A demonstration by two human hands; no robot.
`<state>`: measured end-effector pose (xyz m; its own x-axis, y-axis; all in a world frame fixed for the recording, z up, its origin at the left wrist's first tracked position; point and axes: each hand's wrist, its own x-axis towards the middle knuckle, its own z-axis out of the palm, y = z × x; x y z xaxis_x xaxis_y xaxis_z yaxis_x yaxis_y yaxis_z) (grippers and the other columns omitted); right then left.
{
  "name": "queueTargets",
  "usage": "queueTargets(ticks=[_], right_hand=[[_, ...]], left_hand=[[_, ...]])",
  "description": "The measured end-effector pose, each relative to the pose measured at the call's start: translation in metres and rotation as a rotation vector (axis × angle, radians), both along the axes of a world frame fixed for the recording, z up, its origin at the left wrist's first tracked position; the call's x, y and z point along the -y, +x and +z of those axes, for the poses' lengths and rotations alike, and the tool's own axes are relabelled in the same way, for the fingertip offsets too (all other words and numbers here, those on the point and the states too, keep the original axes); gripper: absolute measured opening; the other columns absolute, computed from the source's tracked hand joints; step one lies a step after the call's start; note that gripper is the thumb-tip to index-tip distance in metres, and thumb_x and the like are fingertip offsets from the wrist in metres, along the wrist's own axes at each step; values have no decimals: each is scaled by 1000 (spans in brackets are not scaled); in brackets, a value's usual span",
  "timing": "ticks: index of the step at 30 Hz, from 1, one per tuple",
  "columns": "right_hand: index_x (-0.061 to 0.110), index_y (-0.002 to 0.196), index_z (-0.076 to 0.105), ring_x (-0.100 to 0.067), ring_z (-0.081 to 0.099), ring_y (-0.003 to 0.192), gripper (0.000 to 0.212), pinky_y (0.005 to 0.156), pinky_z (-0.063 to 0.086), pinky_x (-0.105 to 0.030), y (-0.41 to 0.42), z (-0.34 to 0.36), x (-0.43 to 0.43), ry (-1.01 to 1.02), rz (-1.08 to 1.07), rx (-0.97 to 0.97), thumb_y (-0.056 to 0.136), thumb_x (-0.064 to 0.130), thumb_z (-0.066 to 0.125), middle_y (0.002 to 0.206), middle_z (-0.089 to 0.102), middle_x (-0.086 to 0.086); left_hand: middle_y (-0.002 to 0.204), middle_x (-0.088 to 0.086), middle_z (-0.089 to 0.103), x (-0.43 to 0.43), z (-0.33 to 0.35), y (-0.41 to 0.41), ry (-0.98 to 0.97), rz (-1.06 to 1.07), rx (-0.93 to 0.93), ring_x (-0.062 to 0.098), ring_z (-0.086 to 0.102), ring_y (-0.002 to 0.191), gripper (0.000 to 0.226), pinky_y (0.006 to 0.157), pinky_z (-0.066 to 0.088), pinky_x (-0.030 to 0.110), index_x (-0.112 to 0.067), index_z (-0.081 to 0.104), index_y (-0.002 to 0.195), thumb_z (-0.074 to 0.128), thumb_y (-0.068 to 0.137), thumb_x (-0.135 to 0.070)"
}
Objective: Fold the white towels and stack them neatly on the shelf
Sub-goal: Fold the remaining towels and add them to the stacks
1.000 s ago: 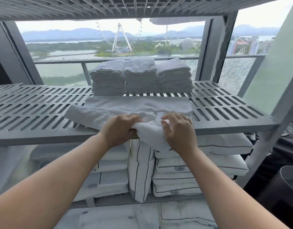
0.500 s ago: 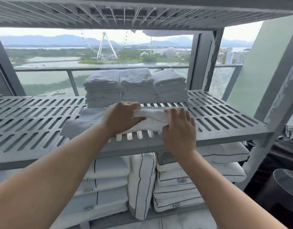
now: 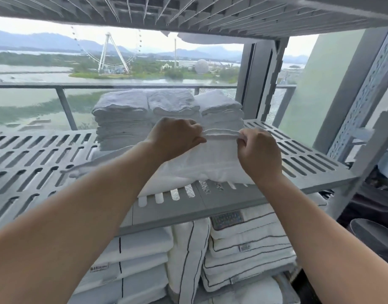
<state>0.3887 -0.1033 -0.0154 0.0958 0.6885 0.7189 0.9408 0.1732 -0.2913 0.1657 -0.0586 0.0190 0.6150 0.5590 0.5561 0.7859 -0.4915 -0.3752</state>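
A white towel (image 3: pixel 210 163) lies partly folded on the grey slatted shelf (image 3: pixel 35 163), its near edge hanging toward the shelf's front. My left hand (image 3: pixel 175 139) and my right hand (image 3: pixel 257 151) each pinch its lifted far hem, which is stretched taut between them. Behind the towel, at the back of the shelf, stand three stacks of folded white towels (image 3: pixel 166 110), side by side. The towel's left part stretches out flat beneath my left forearm.
White pillows with dark piping (image 3: pixel 243 255) fill the shelf below. Another slatted shelf (image 3: pixel 188 12) runs overhead. A perforated metal upright (image 3: pixel 368 88) stands at the right, with a dark round bin (image 3: pixel 372 240) low beside it. A glass railing and window lie behind.
Both hands have carried the towel's gathered edge from the shelf's front up and toward the back stacks, folding it over. The hem now stretches between them; the view has tilted upward.
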Motion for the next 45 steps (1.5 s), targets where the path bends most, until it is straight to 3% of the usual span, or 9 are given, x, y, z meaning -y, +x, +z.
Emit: queueTargets(ticks=[4, 11, 17, 22, 25, 32, 37, 42, 45], right_hand=[[19, 98, 72, -31, 65, 89, 14, 69, 44, -31, 11, 11, -31, -135, 52, -196, 90, 22, 60, 88, 73, -4], [21, 84, 74, -25, 66, 84, 17, 67, 49, -30, 36, 7, -100, -392, 189, -124, 82, 16, 58, 78, 70, 0], [23, 90, 75, -20, 65, 96, 15, 83, 55, -34, 48, -12, -147, -547, 275, -21, 76, 26, 70, 98, 72, 3], [21, 107, 68, -28, 62, 106, 22, 91, 52, -40, 42, -31, -167, -546, 230, 3, 87, 29, 62, 112, 69, -5], [19, 111, 65, -28, 61, 108, 29, 88, 50, -37, 46, -35, -171, -512, 224, -72, 85, 32, 66, 112, 69, -5], [12, 99, 71, -26, 65, 95, 20, 76, 42, -27, 59, -33, -160, -491, 264, -337, 85, 21, 60, 97, 73, -6], [7, 92, 73, -27, 66, 87, 21, 74, 53, -34, 65, -33, -152, -503, 315, -264, 85, 8, 53, 88, 72, -9], [4, 74, 65, -34, 61, 77, 23, 58, 36, -31, 59, -31, -150, -332, 203, -151, 84, 0, 45, 71, 65, -10], [4, 104, 71, -37, 67, 89, 25, 65, 48, -33, 59, -29, -150, -137, 168, -91, 93, 0, 48, 88, 73, -16]], left_hand=[[102, -1, 69, -34, 3, 13, -24, 212, -64, 26, 68, 93, 49, 68, 42, 33, -22, 62, 103, 33, 101, -60], [105, 1, 70, -72, -23, 26, -134, 378, -69, 26, 67, 99, 53, 75, 50, 35, -24, 65, 101, 32, 99, -64], [104, 5, 69, -75, -58, 20, -266, 355, 81, 29, 66, 97, 40, 67, 40, 34, -21, 57, 93, 41, 99, -57], [105, -2, 70, -69, -76, 13, -245, 342, 342, 26, 66, 98, 32, 72, 49, 35, -24, 58, 105, 50, 97, -53], [90, -10, 68, -67, -77, 10, -194, 313, 439, 21, 67, 84, 21, 63, 38, 28, -30, 57, 99, 56, 94, -51], [94, -9, 73, -67, -72, 0, -386, 207, 433, 16, 68, 89, 23, 80, 54, 35, -24, 78, 91, 66, 92, -44], [82, -7, 76, -68, -73, -3, -329, 143, 459, 18, 71, 78, 12, 74, 55, 36, -24, 77, 85, 73, 89, -35], [80, 0, 73, -74, -66, 7, -233, 310, 429, 31, 68, 80, 21, 68, 51, 34, -26, 68, 93, 60, 95, -45], [82, 4, 73, -77, -65, 10, -214, 334, 368, 33, 69, 81, 24, 68, 53, 36, -25, 68, 98, 55, 97, -46]])
